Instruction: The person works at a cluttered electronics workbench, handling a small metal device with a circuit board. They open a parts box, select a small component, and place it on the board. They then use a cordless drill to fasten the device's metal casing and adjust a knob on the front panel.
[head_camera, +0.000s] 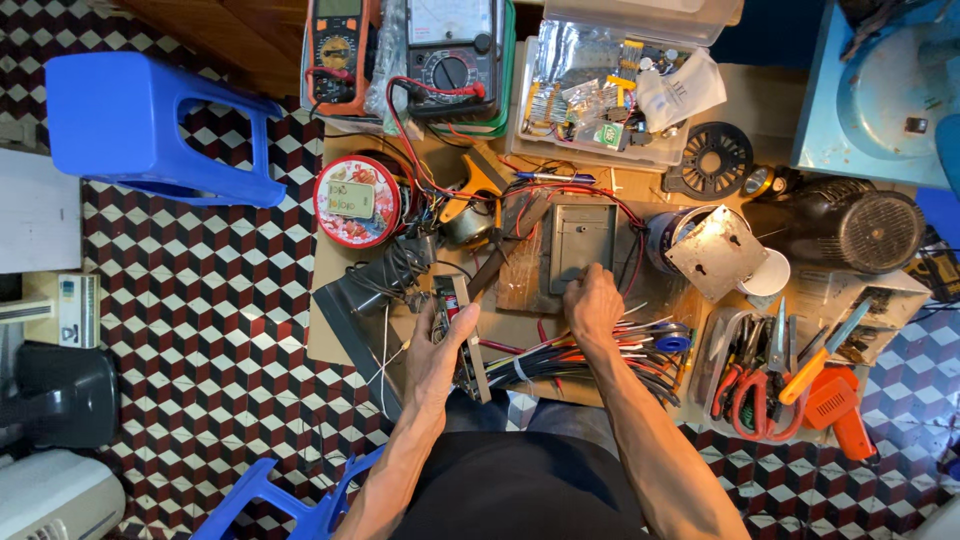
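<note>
The left hand (437, 350) holds a long thin circuit board (462, 335). The fingers are closed around its left side, and the board stands on its edge over the near part of the desk (330, 340), close to the person's body. The right hand (592, 303) rests on the lower edge of a flat grey box (583, 240). Its fingers curl down over something small there, but I cannot tell if they pinch anything.

The grey box lies on a wooden block (522, 270) in the middle of the desk. Red and black wires (560, 190) loop around it. A thick bundle of coloured wires (590, 358) lies just under the right hand, next to a roll of blue tape (673, 343).

I think the job is only partly done. The board is out in the hand, the wires are loose, and nothing looks closed up yet.

Farther out, a round red tin (357, 200) sits to the left. Two meters (450, 55) lie at the far edge, beside a clear box of small parts (610, 95). To the right are a tray of pliers and cutters (760, 375), an orange tool (835, 405) and a dark round motor (850, 225). A blue stool (150, 125) stands on the checkered floor (200, 330).
</note>
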